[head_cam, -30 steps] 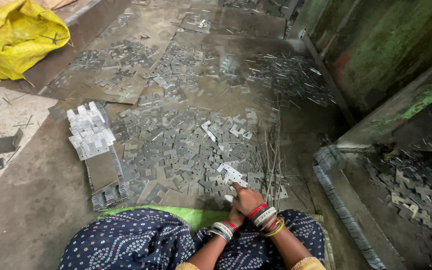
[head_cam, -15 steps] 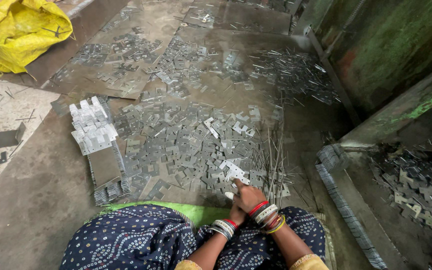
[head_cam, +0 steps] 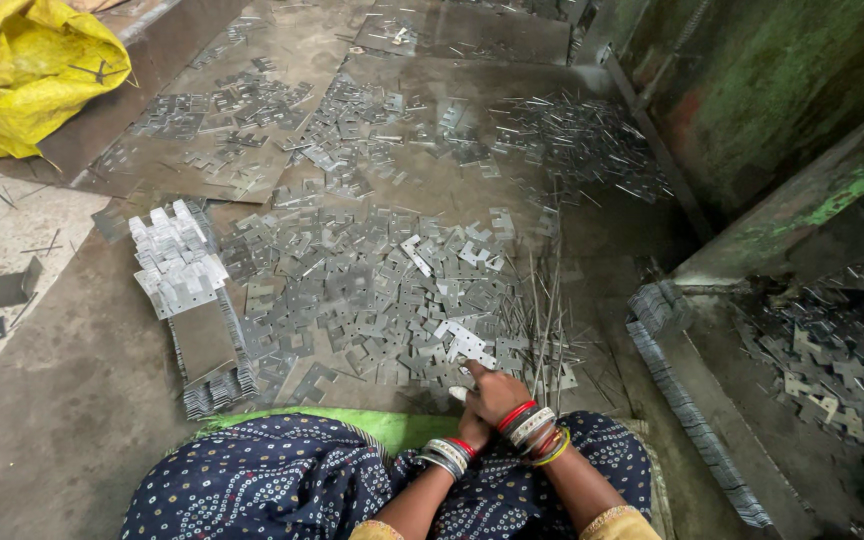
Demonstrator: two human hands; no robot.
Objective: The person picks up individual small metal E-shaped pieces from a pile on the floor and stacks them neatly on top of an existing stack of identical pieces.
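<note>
Head view, looking down over the lap of a seated person. The right hand (head_cam: 495,392), wrist ringed with red, white and yellow bangles (head_cam: 534,431), rests at the near edge of a broad scatter of flat stamped metal plates (head_cam: 372,290) on the floor; its index finger points forward and touches a pale plate (head_cam: 464,343) lying just ahead of the knuckles, the other fingers curled under. The left hand (head_cam: 472,428) sits close beneath and behind the right, largely hidden by it; whether its fingers are spread or closed on anything cannot be told. Its wrist carries silver and red bangles (head_cam: 444,456).

To the left of the scatter, a long row of plates stacked on edge (head_cam: 197,335) runs toward the person, with brighter loose plates heaped on its far end (head_cam: 174,262). Thin metal rods (head_cam: 548,310) lie in a loose bundle just beyond the right hand, pointing away. Farther off, smaller groups of plates (head_cam: 252,100) and a spread of narrow metal strips (head_cam: 577,140) cover the floor. A yellow sack (head_cam: 37,75) stands at the far left corner. At right, a green-stained wall (head_cam: 792,90) borders a recess holding further plates (head_cam: 832,370), edged by another on-edge row (head_cam: 692,420). The person's lap is covered by blue dotted cloth (head_cam: 262,485) over a green mat (head_cam: 392,428).
</note>
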